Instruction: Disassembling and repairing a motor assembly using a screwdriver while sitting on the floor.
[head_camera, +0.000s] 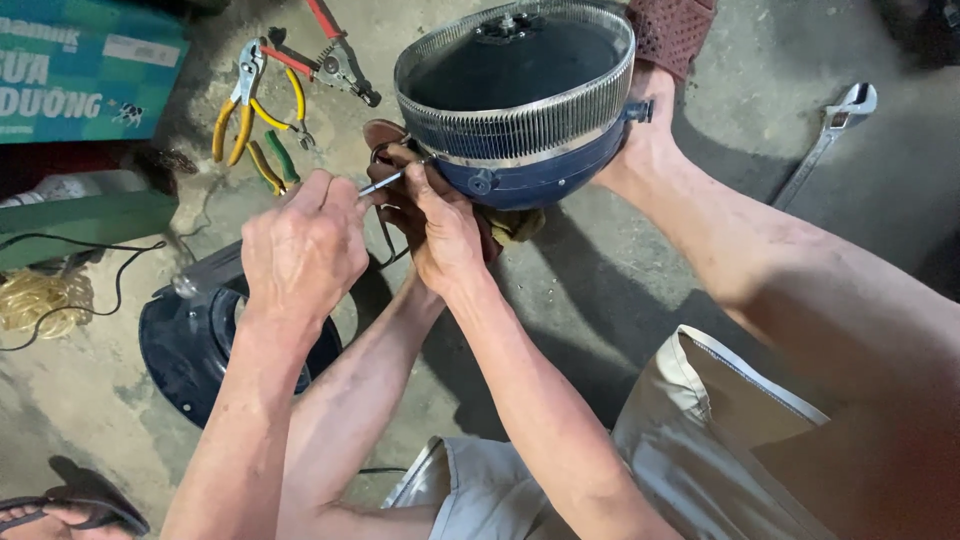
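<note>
The fan housing (515, 105), a round dark-blue shell with a ring of thin metal grille wires, sat on its side on the concrete floor (640, 290), propped against the person's leg, and it looked bulky but fairly light, with a rigid shell and wires that'd bend easily. The right hand (440, 225) was curled against the shell's lower edge to steady it, while the left hand (305, 245) had its fingers (345, 195) pinched around a thin metal tool (385, 182) aimed at the rim. I'd grab it by the solid blue shell, not the grille; pliers (245, 100) lay nearby.
</note>
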